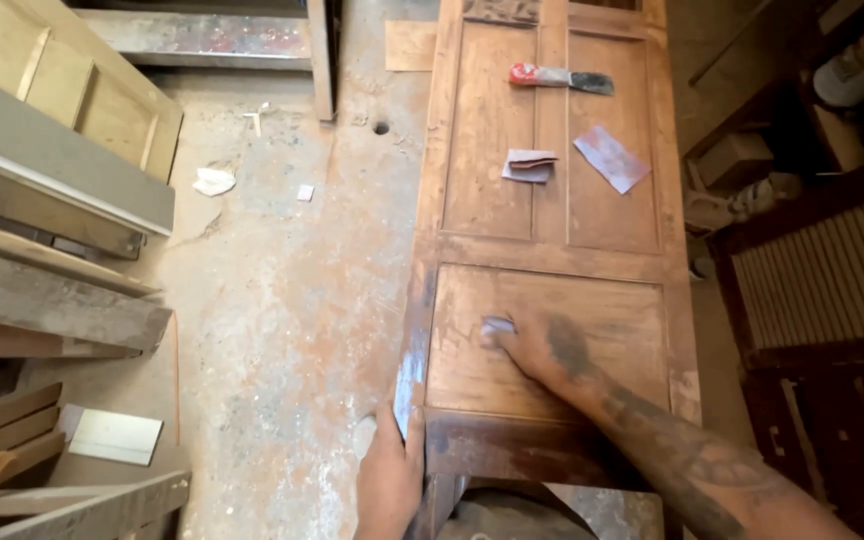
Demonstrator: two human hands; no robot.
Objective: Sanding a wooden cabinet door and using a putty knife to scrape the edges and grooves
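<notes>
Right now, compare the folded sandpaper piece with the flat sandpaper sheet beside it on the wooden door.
The folded sandpaper piece is doubled over and lies across the door's centre rail; the flat sandpaper sheet lies open in a single layer on the right panel. The folded one looks smaller and squarer; the flat one is turned diagonally. Both rest untouched on the brown wooden door.

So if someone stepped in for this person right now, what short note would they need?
Right hand: pressing a small piece of grey sandpaper flat on the lower panel of the brown wooden door.
Left hand: gripping the door's left edge.
Further up the door: a folded sandpaper piece, a flat sandpaper sheet, a red-handled scraper.
Done: lower panel looks pale and dusty.
Left: upper panels look darker.
</notes>
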